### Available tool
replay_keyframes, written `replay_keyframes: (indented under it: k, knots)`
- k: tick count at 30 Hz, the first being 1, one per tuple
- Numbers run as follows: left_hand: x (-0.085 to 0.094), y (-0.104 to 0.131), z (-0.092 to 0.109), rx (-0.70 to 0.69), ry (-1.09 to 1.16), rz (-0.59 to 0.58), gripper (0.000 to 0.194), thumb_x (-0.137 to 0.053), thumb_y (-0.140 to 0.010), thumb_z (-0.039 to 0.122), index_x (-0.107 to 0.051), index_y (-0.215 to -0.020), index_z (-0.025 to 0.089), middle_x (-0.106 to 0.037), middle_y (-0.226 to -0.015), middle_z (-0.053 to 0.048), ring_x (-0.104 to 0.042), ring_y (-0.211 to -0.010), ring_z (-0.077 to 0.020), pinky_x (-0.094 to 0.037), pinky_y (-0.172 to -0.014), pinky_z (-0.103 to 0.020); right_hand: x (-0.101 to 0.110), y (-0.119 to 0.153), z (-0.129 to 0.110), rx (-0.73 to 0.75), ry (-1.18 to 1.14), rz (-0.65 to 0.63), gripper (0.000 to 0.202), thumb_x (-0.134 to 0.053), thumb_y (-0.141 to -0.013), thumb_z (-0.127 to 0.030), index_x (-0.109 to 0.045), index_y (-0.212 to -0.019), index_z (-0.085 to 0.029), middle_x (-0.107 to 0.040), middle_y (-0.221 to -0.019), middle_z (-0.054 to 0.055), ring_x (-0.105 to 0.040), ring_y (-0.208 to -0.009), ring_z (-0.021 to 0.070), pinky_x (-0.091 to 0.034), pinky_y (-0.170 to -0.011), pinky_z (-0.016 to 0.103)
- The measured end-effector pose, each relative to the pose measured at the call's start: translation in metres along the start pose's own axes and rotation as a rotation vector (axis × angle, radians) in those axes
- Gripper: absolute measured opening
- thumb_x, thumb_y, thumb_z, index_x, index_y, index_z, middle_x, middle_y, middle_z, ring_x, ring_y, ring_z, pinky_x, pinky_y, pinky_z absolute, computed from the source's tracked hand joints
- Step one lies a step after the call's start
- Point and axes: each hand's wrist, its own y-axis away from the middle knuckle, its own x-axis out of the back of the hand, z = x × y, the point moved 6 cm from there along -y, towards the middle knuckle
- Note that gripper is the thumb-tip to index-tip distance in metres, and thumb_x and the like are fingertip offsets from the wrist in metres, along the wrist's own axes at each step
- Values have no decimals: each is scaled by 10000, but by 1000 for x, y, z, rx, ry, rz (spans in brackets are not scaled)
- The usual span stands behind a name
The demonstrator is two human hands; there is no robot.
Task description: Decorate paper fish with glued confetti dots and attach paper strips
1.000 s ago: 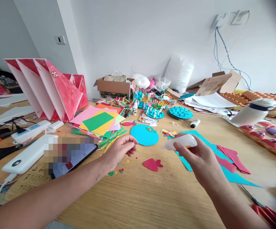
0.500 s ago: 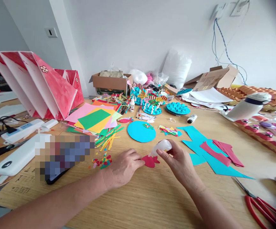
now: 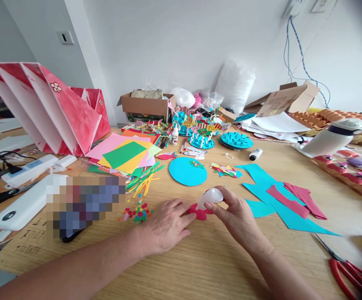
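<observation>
Bottle (image 3: 212, 197) tipped, clamped in my right hand (image 3: 237, 216); left hand (image 3: 165, 227) open, fingertips on red fish (image 3: 200, 214). Squeezing too hard could flood it, causing smears.

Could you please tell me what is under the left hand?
The fingertips of the left hand touch the red paper fish; whatever lies beneath the palm is covered.

Tabletop (image 3: 181, 266): wood, visible grain, smooth with faint sheen
Squeeze bottle (image 3: 212, 196): translucent plastic, smooth, glossy
Fish (image 3: 200, 214): matt red paper
Disc (image 3: 187, 173): flat blue paper, matt
Scissors (image 3: 340, 260), toward the tabletop's right edge: metal blades (image 3: 325, 246), shiny red plastic-looking handles (image 3: 335, 270)
Box (image 3: 145, 103), by the far edge: dull brown cardboard
</observation>
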Motion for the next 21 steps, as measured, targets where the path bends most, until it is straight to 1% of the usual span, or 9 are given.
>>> replay_keyframes:
  k: [6, 9, 12, 21]
  knots:
    - [-2, 0, -1, 13, -9, -16, 432, -571, -764, 275, -425, -1166, 214, -486, -1134, -55, -402, -1066, -216, -346, -910, -388, -1, 0, -2, 11, 17, -8, 232, -539, -711, -442, -527, -745, -212, -594, -650, -19, -518, -593, 142, -376, -517, 240]
    - [-1, 0, 1, 12, -12, -19, 424, -565, -769, 272, -425, -1166, 224, -489, -1124, -58, -406, -1062, -214, -352, -901, -386, -3, 0, -3, 24, 40, -35, 219, -517, -733, -429, -506, -713, -212, -574, -632, -24, -510, -594, 139, -375, -529, 238]
    - [-2, 0, 1, 8, -21, -18, 408, -562, -771, 277, -434, -1155, 228, -490, -1114, -59, -410, -1057, -214, -352, -898, -385, -5, 0, -4, 41, 54, -33, 226, -509, -742, -428, -488, -689, -209, -546, -607, -29, -498, -588, 135, -371, -534, 234]
    - [-5, 1, 0, 14, -56, -14, 359, -547, -782, 299, -449, -1120, 227, -489, -1085, -52, -422, -1047, -207, -368, -879, -372, -8, 1, -5, 97, 37, -26, 199, -519, -752, -378, -498, -666, -199, -534, -617, -32, -489, -594, 118, -367, -547, 215]
